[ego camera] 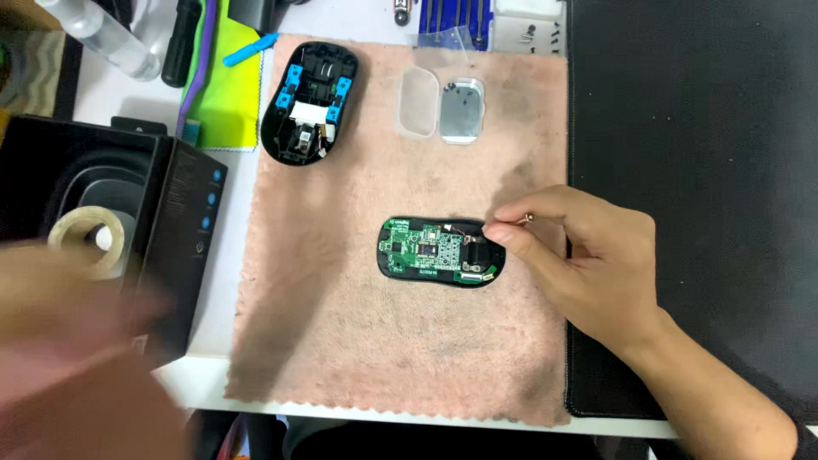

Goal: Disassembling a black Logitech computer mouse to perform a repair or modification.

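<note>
The right hand (596, 264) pinches a small metal part (528, 218), seemingly a screw, between thumb and forefinger, its grip pressed together just above the right end of the mouse base (441, 251), which lies near the middle of the pink cloth (358, 341) with its green board (422, 249) bare; the left hand (77, 341) is a blur at the tabletop's near left corner, so I cannot tell its grip; the part looks small enough to slip from the fingertips and vanish into the cloth's nap or roll off the near edge; a careless fingertip could also snag the thin wires by the board's right end; the open clear case (443, 109) with tiny screws, toward the far edge of the cloth, could be knocked and scattered; the mouse shell (308, 102) with blue inserts sits at the cloth's far left corner; a black box (111, 204) with small round blue marks down its side stands at the left edge, a tape roll (89, 238) on it; a green sheet (226, 85) lies beyond it.
</note>
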